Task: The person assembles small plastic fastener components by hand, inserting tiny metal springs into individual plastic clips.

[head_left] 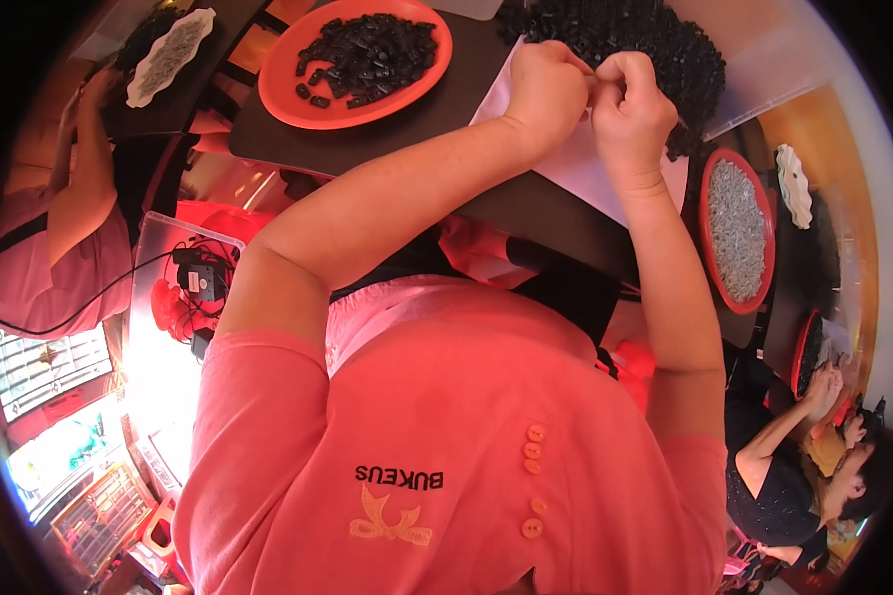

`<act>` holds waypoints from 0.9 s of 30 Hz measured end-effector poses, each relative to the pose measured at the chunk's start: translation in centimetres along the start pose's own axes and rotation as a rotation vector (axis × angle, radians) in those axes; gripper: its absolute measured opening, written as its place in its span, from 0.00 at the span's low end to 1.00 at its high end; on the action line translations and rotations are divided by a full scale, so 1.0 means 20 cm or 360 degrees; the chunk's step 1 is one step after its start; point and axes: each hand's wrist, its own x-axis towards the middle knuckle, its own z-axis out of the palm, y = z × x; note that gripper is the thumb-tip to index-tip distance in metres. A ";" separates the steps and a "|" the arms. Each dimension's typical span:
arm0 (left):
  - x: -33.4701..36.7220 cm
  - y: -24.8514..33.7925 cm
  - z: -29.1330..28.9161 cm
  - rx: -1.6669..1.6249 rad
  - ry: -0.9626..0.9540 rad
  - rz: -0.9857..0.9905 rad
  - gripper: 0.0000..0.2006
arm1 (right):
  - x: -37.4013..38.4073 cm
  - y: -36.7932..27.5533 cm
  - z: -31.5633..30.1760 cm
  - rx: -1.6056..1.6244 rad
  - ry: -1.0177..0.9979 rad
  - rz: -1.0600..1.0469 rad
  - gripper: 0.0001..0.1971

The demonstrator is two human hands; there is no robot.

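Observation:
My left hand [549, 91] and my right hand [633, 111] meet at the fingertips over a pale sheet [580, 174] on the dark table. Both are closed in a pinch; whatever lies between the fingers is too small or hidden to name. Just beyond the hands spreads a large heap of small black parts [680, 55]. To the left, a round orange-red plate [280, 71] carries loose black pieces [372, 59] like short cylinders. Right of my right hand stands a red oval tray [710, 238] filled with small silvery metal pieces [737, 228].
A clear plastic sheet or bin wall [774, 74] rises behind the heap. A white scalloped dish [794, 186] lies beyond the oval tray. Other people work at the far left and lower right. A clear box with black adapters and cables [204, 281] is beside my left elbow.

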 end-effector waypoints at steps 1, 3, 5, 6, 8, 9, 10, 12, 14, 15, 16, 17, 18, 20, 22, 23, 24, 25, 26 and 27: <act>0.00 0.02 0.00 -0.0009 0.0001 0.0016 0.01 | 0.00 -0.01 0.00 -0.0003 0.0006 -0.0017 0.09; -0.02 0.05 -0.01 -0.0024 -0.0009 -0.0082 0.05 | -0.01 -0.02 0.00 0.0026 0.0036 0.0051 0.08; 0.00 0.05 -0.02 -0.0062 -0.0036 -0.0117 0.04 | -0.01 -0.03 -0.01 0.0039 0.0032 0.0048 0.08; 0.00 0.05 -0.03 -0.0091 -0.0068 -0.0166 0.04 | -0.01 -0.03 -0.01 0.0051 0.0026 0.0061 0.08; 0.00 0.05 -0.03 -0.0103 -0.0088 -0.0180 0.03 | 0.00 -0.01 -0.01 0.0056 0.0012 0.0060 0.08; 0.00 0.06 -0.03 -0.0107 -0.0104 -0.0198 0.03 | 0.01 0.00 -0.02 0.0068 -0.0002 0.0066 0.09; 0.00 0.06 -0.03 -0.0110 -0.0107 -0.0197 0.03 | 0.01 0.00 -0.02 0.0064 -0.0003 0.0063 0.09; 0.00 0.07 -0.03 -0.0063 -0.0147 -0.0235 0.03 | 0.01 0.00 -0.03 0.0125 -0.0056 0.0135 0.09; 0.01 0.07 -0.03 -0.0070 -0.0198 -0.0223 0.03 | 0.02 0.03 -0.03 0.0215 -0.0060 0.0177 0.09; 0.01 0.07 -0.04 -0.0074 -0.0243 -0.0213 0.03 | 0.02 0.04 -0.03 0.0313 -0.0067 0.0223 0.09; 0.01 0.07 -0.04 -0.0077 -0.0241 -0.0216 0.03 | 0.02 0.04 -0.04 0.0312 -0.0071 0.0224 0.09; 0.01 0.07 -0.03 -0.0060 -0.0280 -0.0192 0.04 | 0.03 0.05 -0.06 0.0429 -0.0143 0.0326 0.09; 0.01 0.07 -0.03 -0.0041 -0.0321 -0.0168 0.05 | 0.04 0.05 -0.07 0.0544 -0.0212 0.0432 0.08; 0.00 0.07 -0.02 0.0017 -0.0357 -0.0100 0.06 | 0.05 0.09 -0.09 0.0665 -0.0254 0.0511 0.08; -0.01 0.07 -0.01 0.0077 -0.0392 -0.0033 0.08 | 0.05 0.10 -0.10 0.0789 -0.0295 0.0593 0.08; -0.01 0.07 -0.01 0.0121 -0.0412 0.0045 0.08 | 0.06 0.10 -0.12 0.0821 -0.0337 0.0621 0.08; -0.01 0.06 0.00 0.0165 -0.0433 0.0124 0.09 | 0.07 0.09 -0.13 0.0852 -0.0378 0.0648 0.08; -0.01 0.05 0.00 0.0168 -0.0436 0.0119 0.09 | 0.08 0.09 -0.14 0.0852 -0.0376 0.0654 0.08; -0.01 0.04 -0.01 0.0206 -0.0455 0.0242 0.09 | 0.09 0.08 -0.16 0.0895 -0.0426 0.0680 0.08; -0.01 0.05 -0.01 0.0245 -0.0474 0.0366 0.09 | 0.11 0.08 -0.17 0.0937 -0.0474 0.0704 0.08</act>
